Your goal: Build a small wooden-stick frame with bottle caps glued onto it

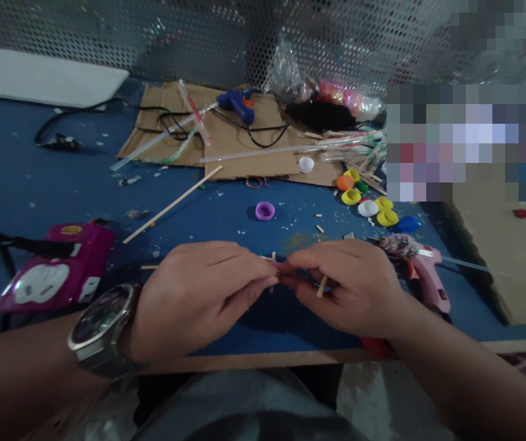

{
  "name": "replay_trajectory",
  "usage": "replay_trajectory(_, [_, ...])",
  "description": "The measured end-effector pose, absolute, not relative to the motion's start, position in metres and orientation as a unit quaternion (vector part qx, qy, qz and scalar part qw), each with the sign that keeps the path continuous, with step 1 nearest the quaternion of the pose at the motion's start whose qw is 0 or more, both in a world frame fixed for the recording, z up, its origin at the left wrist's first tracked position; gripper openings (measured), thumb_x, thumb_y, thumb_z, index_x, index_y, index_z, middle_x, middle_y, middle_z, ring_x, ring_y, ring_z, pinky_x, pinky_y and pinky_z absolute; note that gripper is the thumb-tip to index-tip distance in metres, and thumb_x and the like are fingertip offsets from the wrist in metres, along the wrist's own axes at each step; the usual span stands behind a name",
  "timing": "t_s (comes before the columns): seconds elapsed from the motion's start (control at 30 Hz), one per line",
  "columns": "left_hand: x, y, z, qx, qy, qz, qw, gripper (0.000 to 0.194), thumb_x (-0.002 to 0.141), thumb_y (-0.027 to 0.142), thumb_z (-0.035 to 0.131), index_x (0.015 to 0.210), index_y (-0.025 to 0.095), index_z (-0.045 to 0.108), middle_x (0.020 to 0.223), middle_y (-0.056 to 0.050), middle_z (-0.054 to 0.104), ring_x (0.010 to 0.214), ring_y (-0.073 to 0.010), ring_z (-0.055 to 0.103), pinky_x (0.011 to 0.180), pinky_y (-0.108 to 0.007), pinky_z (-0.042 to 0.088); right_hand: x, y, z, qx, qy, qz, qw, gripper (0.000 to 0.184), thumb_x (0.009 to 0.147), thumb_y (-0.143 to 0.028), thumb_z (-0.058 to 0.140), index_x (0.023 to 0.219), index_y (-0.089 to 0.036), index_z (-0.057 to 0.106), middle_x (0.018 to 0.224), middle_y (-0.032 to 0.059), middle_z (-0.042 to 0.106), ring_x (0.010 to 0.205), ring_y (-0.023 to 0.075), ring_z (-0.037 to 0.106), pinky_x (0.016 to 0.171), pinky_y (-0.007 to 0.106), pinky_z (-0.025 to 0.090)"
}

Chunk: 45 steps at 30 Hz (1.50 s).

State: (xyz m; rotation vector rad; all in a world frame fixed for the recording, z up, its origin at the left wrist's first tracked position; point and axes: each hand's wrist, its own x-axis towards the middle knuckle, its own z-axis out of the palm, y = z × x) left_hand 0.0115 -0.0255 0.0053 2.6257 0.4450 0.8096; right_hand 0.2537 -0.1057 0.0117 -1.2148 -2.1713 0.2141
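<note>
My left hand, with a watch on its wrist, is closed in a pinch above the table's near edge. A thin wooden stick juts out to its left, and the fingers hide most of it. My right hand is closed too, its fingertips meeting the left ones. From between its fingers pokes the end of a short wooden stick. A small crosswise stick piece shows at the fingertips; how the pieces join is hidden. Just beyond lies a purple bottle cap.
A pink glue gun lies right of my right hand, a magenta box with a cable at left. Farther back are a loose stick, several coloured caps, a blue glue gun on cardboard, and cardboard at right.
</note>
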Motion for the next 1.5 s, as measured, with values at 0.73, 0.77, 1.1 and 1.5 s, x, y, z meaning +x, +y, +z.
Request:
replay_trajectory(0.73, [0.013,-0.029,0.007,0.923,0.153,0.284,0.208,0.013,0.105,0.013,0.059,0.099,0.024,0.063,0.085,0.002,0.076,0.07,-0.0145,0.067,0.064,-0.029,0.047,0.254,-0.107,0.009,-0.409,-0.857,0.032,0.312,0.01,0.102,-0.015,0.069,0.097,-0.024,0.07,0.071,-0.0048,0.068,0.061,0.0131,0.061,0.061,0.03,0.045])
replay_trajectory(0.77, [0.013,-0.03,0.007,0.923,0.155,0.284,0.209,0.012,0.105,0.013,0.06,0.1,0.024,0.063,0.086,0.003,0.077,0.071,-0.0147,0.068,0.064,-0.029,0.047,0.255,-0.107,0.009,-0.406,-0.859,0.036,0.31,0.009,0.103,-0.016,0.069,0.099,-0.024,0.07,0.072,-0.0046,0.067,0.061,0.0132,0.06,0.061,0.03,0.045])
replay_trajectory(1.1, [0.012,-0.029,0.01,0.917,0.174,0.275,0.232,0.012,0.105,0.017,0.057,0.099,0.024,0.065,0.079,0.004,0.073,0.064,-0.0129,0.065,0.059,-0.028,0.044,0.257,-0.108,0.011,-0.389,-0.868,0.043,0.307,0.013,0.104,-0.017,0.067,0.094,-0.023,0.071,0.071,-0.0027,0.063,0.061,0.0142,0.056,0.062,0.031,0.043])
replay_trajectory(1.5, [0.014,-0.026,0.015,0.871,0.244,0.283,0.32,0.008,0.102,0.02,0.065,0.095,0.023,0.069,0.072,0.008,0.073,0.057,-0.0079,0.065,0.056,-0.023,0.045,0.25,-0.111,0.025,-0.44,-0.821,0.074,0.357,0.015,0.094,-0.012,0.063,0.097,-0.027,0.062,0.075,-0.005,0.077,0.061,0.0121,0.069,0.061,0.027,0.052])
